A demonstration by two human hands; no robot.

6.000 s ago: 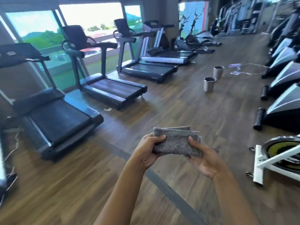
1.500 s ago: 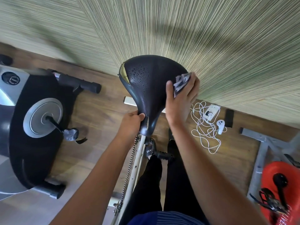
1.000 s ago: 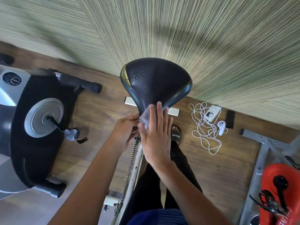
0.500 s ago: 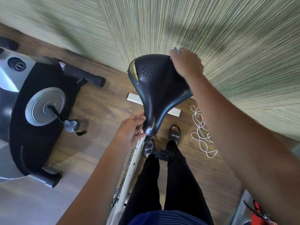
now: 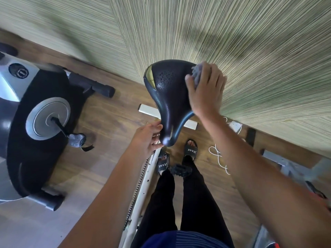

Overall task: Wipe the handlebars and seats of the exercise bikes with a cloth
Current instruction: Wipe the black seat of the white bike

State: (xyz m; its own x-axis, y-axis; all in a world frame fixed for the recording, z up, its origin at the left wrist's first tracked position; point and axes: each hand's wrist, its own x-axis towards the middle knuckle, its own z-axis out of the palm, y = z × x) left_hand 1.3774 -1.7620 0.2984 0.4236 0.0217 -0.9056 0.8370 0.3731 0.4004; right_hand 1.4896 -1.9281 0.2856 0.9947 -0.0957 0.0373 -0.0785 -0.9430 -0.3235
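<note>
Looking down through the head camera, you see the black seat (image 5: 170, 97) of an exercise bike in the upper middle of the frame. Its wide end is toward the striped green wall (image 5: 232, 42) and its narrow nose points down toward you. Small droplets dot the seat's upper left surface, and a yellowish patch shows at its upper left edge.

Your right hand (image 5: 206, 92) lies over the upper right corner of the seat. Its thumb and curled fingers clutch a grey cloth (image 5: 197, 74) and press it against the seat's wide end. Only a bunched part of the cloth shows, between the thumb and the fingers. Your left hand (image 5: 146, 138) is clasped on the nose of the seat, thumb on its left side and fingers curled beneath.

Below the seat, a white frame bar (image 5: 141, 190) with a chain beside it runs down toward the lower middle of the frame. Your legs in black trousers stand just right of it, with black sandals (image 5: 190, 150) on the wooden floor (image 5: 111, 126).

At the left of the frame stands a black and silver bike (image 5: 35, 140) with a round silver disc and a grey pedal (image 5: 77, 139). To the right of your right arm, a white cable (image 5: 218, 158) lies looped on the floor near a white plug (image 5: 235, 126).
</note>
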